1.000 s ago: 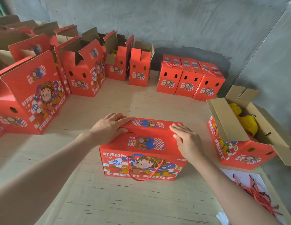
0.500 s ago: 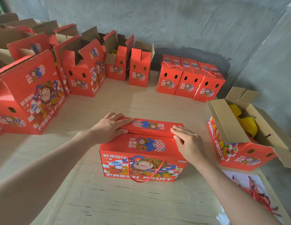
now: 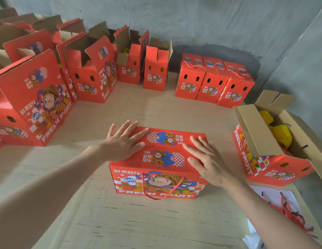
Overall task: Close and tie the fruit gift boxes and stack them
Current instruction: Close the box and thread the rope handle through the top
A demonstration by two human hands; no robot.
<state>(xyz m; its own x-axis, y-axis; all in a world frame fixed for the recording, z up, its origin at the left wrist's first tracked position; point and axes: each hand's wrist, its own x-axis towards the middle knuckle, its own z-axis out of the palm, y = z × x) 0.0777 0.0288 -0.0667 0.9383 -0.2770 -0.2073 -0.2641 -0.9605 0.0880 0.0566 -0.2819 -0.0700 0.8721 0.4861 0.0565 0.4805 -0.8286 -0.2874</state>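
At the far left a tall open gift box [image 3: 36, 105] stands on the pale wooden table [image 3: 120, 221] with its flaps raised and its printed front facing the middle. Behind it a row of more open boxes [image 3: 92, 76] runs along the grey wall [image 3: 192, 20], their cardboard flaps upright. The left hand [image 3: 120, 144] lies flat with its fingers spread, palm down on the left end of the top of the closed fruit gift box [image 3: 160, 169]. This box sits in the middle of the table, just in front of the person. Its two top flaps meet along a seam, and a red rope handle [image 3: 162, 193] hangs in a loop down its near face. The right hand [image 3: 208, 162] rests on the right end of the same top, fingers straight and slightly apart, gripping nothing. Farther back, right of centre, three closed boxes [image 3: 210, 83] stand side by side against the wall, touching one another, with red cords over their tops. At the right edge an open box [image 3: 275, 166] sits tilted, flaps spread, with fruit in yellow foam netting [image 3: 280, 135] inside. In front of it a bundle of loose red cords [image 3: 286, 212] lies on a white sheet [image 3: 275, 196] at the table's near right corner.
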